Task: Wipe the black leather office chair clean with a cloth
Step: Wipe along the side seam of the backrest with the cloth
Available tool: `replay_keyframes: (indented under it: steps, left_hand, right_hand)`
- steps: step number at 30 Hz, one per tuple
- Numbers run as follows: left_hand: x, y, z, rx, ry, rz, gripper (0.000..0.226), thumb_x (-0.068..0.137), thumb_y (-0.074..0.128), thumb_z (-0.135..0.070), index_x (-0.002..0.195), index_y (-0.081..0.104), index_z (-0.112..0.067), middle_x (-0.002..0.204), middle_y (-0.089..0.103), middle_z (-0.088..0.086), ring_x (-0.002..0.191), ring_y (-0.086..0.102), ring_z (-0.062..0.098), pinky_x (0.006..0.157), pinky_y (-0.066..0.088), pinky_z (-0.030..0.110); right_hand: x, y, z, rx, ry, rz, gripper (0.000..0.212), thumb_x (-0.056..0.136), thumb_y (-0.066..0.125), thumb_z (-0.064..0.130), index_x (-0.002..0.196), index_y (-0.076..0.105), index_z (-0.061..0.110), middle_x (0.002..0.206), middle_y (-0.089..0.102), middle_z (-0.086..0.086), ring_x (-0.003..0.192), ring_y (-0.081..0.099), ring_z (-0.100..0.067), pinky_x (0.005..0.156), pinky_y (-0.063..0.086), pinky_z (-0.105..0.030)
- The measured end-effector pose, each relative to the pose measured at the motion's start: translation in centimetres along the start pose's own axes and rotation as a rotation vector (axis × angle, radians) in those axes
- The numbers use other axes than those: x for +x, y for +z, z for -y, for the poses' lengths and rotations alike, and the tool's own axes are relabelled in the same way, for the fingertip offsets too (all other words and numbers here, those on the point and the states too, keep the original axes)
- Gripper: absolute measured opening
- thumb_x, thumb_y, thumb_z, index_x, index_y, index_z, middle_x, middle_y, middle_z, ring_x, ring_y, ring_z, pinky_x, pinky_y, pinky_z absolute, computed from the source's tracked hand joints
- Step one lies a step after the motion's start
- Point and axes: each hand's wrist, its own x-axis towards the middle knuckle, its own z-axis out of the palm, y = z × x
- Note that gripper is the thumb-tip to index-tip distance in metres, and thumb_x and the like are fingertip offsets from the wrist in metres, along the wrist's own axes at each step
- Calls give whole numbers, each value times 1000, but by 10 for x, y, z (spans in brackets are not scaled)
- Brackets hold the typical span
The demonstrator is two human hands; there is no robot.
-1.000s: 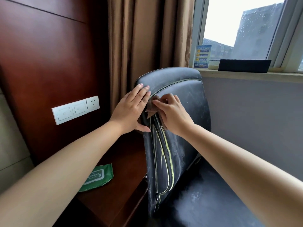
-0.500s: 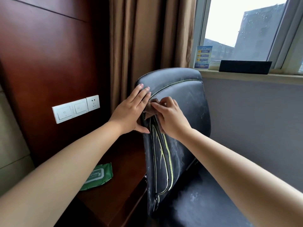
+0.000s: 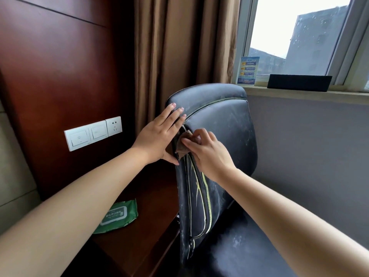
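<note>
The black leather office chair (image 3: 223, 124) stands in the middle, its worn backrest turned edge-on to me, with dusty streaks and yellow-green piping down the side seam. My left hand (image 3: 159, 136) lies flat with fingers spread against the backrest's left edge near the top. My right hand (image 3: 207, 152) pinches a small brown cloth (image 3: 182, 147) and presses it into the side seam just below the top curve. Most of the cloth is hidden under my fingers. The seat (image 3: 235, 248) shows whitish marks.
A green pack of wet wipes (image 3: 116, 215) lies on the dark wooden desk (image 3: 143, 236) left of the chair. White wall switches (image 3: 92, 132) sit on the wood panel. Brown curtains (image 3: 179, 47) hang behind. A black box (image 3: 299, 82) and a blue card (image 3: 247, 70) rest on the windowsill.
My right hand with the cloth has shifted slightly along the seam near the top of the backrest. My left hand stays pressed on the backrest's edge.
</note>
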Motion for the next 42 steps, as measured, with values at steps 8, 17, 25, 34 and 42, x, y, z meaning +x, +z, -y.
replay_keyframes:
  steps: [8, 17, 25, 34, 42]
  left_hand:
    - [0, -1, -1, -13, -1, 3, 138, 30, 72, -82, 132, 50, 8, 139, 48, 23, 134, 25, 36, 110, 19, 39]
    - [0, 0, -1, -32, -9, -8, 133, 35, 69, -82, 131, 50, 8, 138, 49, 24, 134, 25, 36, 110, 18, 38]
    - [-1, 3, -2, -40, -19, -25, 134, 34, 70, -82, 133, 50, 6, 140, 48, 22, 135, 26, 35, 112, 26, 38]
    - [-1, 5, -1, -44, -6, -33, 135, 32, 70, -81, 133, 50, 6, 139, 48, 22, 135, 26, 35, 109, 32, 40]
    - [0, 3, 0, -18, -5, -37, 135, 32, 69, -82, 132, 50, 7, 138, 49, 23, 134, 25, 36, 111, 21, 37]
  right_hand:
    - [0, -4, 1, -101, -54, -18, 44, 59, 80, 5, 102, 72, 14, 99, 62, -18, 74, 59, -35, 51, 49, -34]
    - [-19, 9, 7, -161, -58, -15, 49, 52, 82, 7, 99, 72, 14, 99, 61, -14, 74, 59, -31, 51, 49, -32]
    - [-19, 12, 7, -245, -97, -59, 47, 60, 74, 9, 107, 68, 13, 111, 61, -8, 79, 58, -28, 56, 48, -32]
    - [-9, 8, 5, -258, -57, -91, 45, 61, 69, 9, 106, 69, 15, 111, 62, -9, 79, 58, -29, 57, 46, -32]
    - [-8, 4, 5, -217, -39, -66, 46, 60, 74, 8, 105, 70, 14, 107, 61, -14, 77, 59, -31, 56, 48, -33]
